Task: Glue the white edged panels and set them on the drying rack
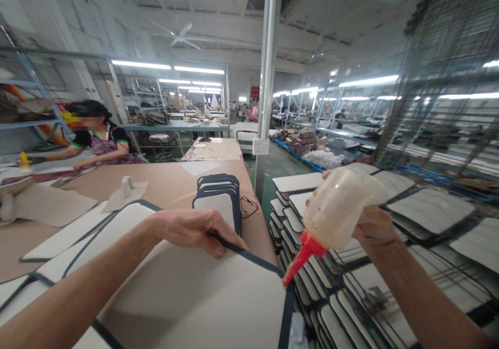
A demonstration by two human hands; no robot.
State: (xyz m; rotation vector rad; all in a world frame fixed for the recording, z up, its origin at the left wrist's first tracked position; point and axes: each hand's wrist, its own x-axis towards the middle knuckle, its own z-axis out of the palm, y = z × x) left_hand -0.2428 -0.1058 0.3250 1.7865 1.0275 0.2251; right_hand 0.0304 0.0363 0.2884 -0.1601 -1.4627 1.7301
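My left hand (198,229) grips the far edge of a large cream panel with dark edging (187,292), thumb on its face and fingers over the rim. In my right hand (374,224) is a translucent squeeze bottle (339,206), tipped downward. Its red nozzle (300,260) points at the panel's right corner, with the tip at or very near the dark edging. Part of my right hand is hidden behind the bottle.
A stack of smaller dark-edged panels (214,198) and a pair of glasses (248,207) lie on the brown table (156,172). Racks of panels (432,211) stand at the right. A metal post (267,78) rises ahead. A co-worker (105,141) works at the left.
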